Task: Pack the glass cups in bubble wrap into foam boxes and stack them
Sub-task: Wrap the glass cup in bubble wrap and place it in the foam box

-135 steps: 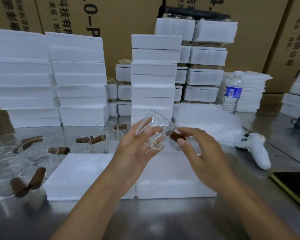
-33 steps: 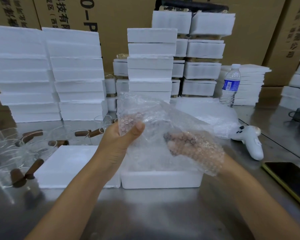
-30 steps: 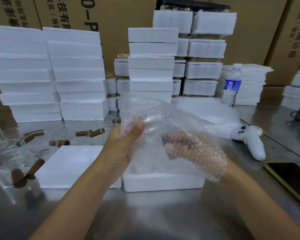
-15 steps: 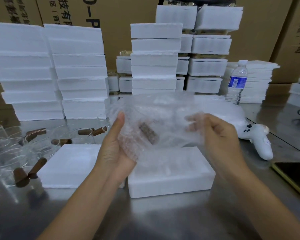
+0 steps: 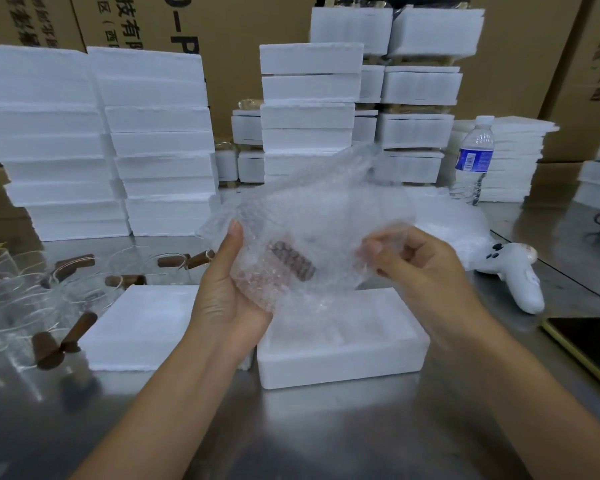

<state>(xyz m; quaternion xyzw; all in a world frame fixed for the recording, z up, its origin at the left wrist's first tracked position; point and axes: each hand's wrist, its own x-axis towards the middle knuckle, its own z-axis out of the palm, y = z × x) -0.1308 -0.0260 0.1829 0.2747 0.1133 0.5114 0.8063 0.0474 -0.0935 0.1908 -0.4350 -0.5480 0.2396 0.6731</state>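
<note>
Head view: wrapping is the step in hand. The left hand cradles a glass cup inside a bubble wrap sheet, fingers curled beneath the bundle and thumb raised along its side; only the cup's brown handle shows clearly through the film. The right hand pinches the sheet's loose right edge between its fingers. Both are held above the open foam box on the tabletop.

Next, I judge, the loose flap must fold over the cup and the bundle go down into a recess of the box.

A foam lid lies just beside the box's left wall, with unwrapped cups beyond it. A white controller and a phone sit to the right, apart from the box. The front of the tabletop offers free room.
</note>
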